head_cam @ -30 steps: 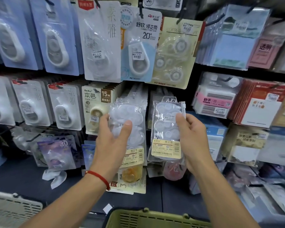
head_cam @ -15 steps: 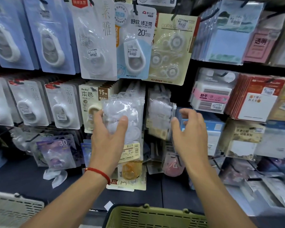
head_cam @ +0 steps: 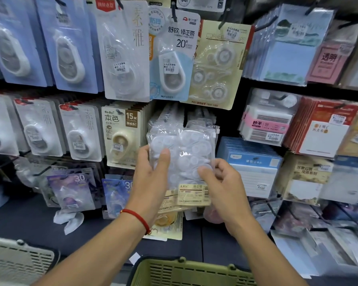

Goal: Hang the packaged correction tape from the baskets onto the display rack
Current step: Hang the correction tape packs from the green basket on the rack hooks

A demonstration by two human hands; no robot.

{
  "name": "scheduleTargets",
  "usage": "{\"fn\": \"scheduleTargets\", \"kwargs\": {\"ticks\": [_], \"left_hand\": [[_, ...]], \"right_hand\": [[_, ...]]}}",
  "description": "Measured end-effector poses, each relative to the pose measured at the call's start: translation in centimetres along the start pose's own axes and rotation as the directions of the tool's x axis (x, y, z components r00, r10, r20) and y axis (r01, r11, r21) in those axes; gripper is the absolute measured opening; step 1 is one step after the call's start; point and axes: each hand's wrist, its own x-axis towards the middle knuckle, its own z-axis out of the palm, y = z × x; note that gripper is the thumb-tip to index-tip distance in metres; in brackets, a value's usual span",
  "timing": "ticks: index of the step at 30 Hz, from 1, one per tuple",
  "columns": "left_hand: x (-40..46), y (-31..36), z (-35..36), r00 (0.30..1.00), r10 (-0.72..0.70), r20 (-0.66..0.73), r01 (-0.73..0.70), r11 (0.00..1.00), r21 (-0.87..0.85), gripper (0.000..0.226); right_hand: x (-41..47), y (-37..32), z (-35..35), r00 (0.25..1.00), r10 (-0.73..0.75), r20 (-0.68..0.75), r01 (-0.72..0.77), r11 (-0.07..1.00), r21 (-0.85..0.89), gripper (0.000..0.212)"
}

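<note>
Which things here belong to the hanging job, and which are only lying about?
Job:
- clear tape packs, held by left hand and right hand
- green basket
- rack hook

Lying about:
- sticky notes
- white basket
- crumpled wrapper
- red cards

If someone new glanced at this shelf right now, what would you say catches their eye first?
Probably both hands, left and right, gripping clear bags of correction tape at centre frame before the crowded display rack. Next, the red bracelet on the left wrist and the green basket at the bottom edge.
</note>
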Motion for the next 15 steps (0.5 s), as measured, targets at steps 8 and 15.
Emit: {"fn": "scheduleTargets", "kwargs": {"ticks": [8, 15], "left_hand": [[0.1, 0.0, -1.2, 0.995, 0.069, -0.076, -0.057, 0.985, 0.16, 0.037], [0.3, 0.4, -1.6, 0.987, 0.1, -0.127, -0.08, 0.985, 0.155, 0.041]], "right_hand": [[0.2, -0.6, -0.6, 0.99, 0.063, -0.123, -0.052, 0.995, 0.084, 0.012], [0.2, -1.1, -0.7, 0.989, 0.069, -0.129, -0.049, 0.988, 0.147, 0.008]]}}
